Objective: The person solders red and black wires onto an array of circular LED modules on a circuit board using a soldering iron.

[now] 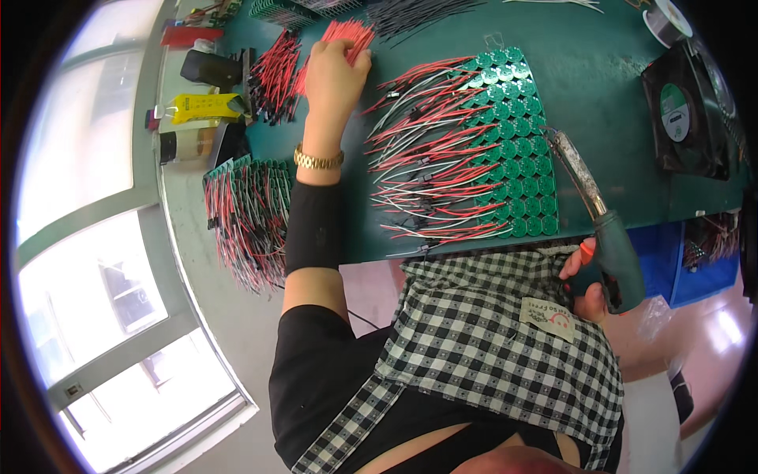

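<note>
My left hand [335, 75] reaches over a pile of bright red wires [351, 33] at the back left, its fingers bent down and closed on the wires. How many it grips is hidden. In my right hand [583, 276] is a soldering iron [617, 253] with a dark green handle and a worn metal barrel. Its tip points up-left, close to the right edge of a panel of round green circuit boards [517, 150]. Red and white wires [430, 166] with small black connectors run out leftward from the panel's boards.
Darker red wires [275, 75] lie left of my left hand. A wired board bundle [249, 213] hangs at the left table edge, near a yellow tube [207, 107]. At right stand a black fan [685, 114], a solder spool [667, 22] and a blue bin [707, 276]. Black wires [418, 14] lie behind.
</note>
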Available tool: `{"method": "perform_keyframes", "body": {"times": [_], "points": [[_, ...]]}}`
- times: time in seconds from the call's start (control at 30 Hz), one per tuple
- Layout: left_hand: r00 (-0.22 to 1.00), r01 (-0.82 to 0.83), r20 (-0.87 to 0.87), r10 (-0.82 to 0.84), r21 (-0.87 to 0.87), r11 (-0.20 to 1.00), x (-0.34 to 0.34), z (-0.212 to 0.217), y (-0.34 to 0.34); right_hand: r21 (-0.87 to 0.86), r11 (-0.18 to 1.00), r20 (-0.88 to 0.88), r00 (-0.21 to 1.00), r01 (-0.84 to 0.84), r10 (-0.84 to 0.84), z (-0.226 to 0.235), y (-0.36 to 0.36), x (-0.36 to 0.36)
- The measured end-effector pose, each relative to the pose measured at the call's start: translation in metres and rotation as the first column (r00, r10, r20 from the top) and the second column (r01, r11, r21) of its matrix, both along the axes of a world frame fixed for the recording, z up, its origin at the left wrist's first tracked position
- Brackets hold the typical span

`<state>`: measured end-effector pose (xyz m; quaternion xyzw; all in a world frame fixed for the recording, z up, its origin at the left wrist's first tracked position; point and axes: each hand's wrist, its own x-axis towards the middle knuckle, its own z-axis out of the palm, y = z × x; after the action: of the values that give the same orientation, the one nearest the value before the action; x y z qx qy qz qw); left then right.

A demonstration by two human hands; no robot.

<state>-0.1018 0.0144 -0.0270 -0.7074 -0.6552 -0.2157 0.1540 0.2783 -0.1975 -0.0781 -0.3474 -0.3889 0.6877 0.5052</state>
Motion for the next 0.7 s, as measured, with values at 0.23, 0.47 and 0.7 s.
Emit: {"method": "perform_keyframes", "body": {"times": [0.23, 0.47, 0.7], "points": [[0.985, -0.157, -0.096, 0.141, -0.179, 0.971, -0.02, -0.011, 0.014, 0.008, 1.0, 0.039, 0.999, 0.023, -0.023, -0.001, -0.003, -0.001], [0.997, 0.005, 0.081, -0.002, -0.04, 0.999, -0.029, 0.021, 0.003, 0.067, 0.998, 0.063, 0.998, -0.015, 0.011, -0.013, -0.004, 0.004], [0.909, 0.022, -0.391, -0.145, -0.302, 0.953, -0.009, 0.066, -0.018, 0.103, 0.992, 0.007, 0.997, 0.072, -0.073, -0.009, -0.001, -0.004]]}}
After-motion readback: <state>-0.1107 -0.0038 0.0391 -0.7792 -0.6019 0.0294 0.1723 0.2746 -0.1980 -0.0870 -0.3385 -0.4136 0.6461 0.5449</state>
